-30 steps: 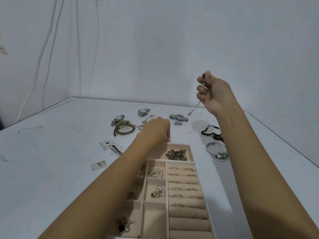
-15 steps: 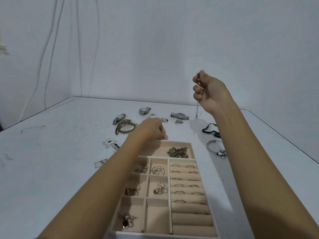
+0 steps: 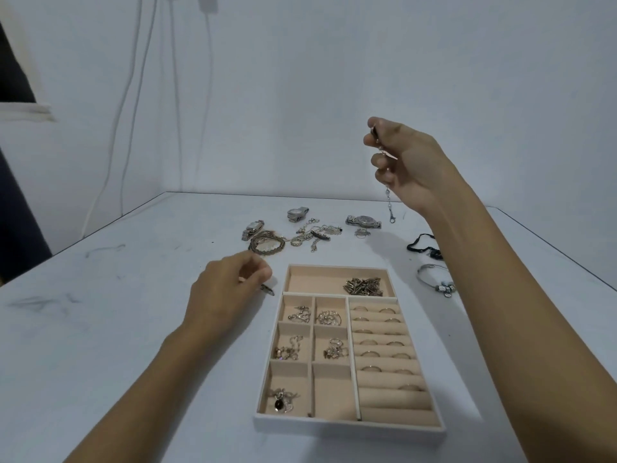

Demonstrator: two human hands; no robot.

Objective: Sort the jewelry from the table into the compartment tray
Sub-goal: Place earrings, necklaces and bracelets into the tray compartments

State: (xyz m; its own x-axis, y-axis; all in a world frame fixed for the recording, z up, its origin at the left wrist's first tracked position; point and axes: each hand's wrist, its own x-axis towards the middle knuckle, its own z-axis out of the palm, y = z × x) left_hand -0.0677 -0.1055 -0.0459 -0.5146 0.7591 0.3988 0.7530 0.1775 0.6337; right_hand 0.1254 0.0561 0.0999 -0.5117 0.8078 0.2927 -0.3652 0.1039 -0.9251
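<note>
Silver chain [image 3: 389, 203] is dangling from the right hand [image 3: 405, 162], whose fingers are curling tight around its upper end, raised well above the white table [image 3: 100, 329]. Left hand [image 3: 227, 292] is hovering low beside the compartment tray [image 3: 347, 426], its fingertips pinching together next to a small dark piece [image 3: 268, 289]; whether they are gripping it cannot be told. Rings are sitting in the tray's right-hand rolls, small pieces in its left cells. Watches [image 3: 364, 221] and tangled chains [image 3: 314, 233] are lying beyond the tray.
</note>
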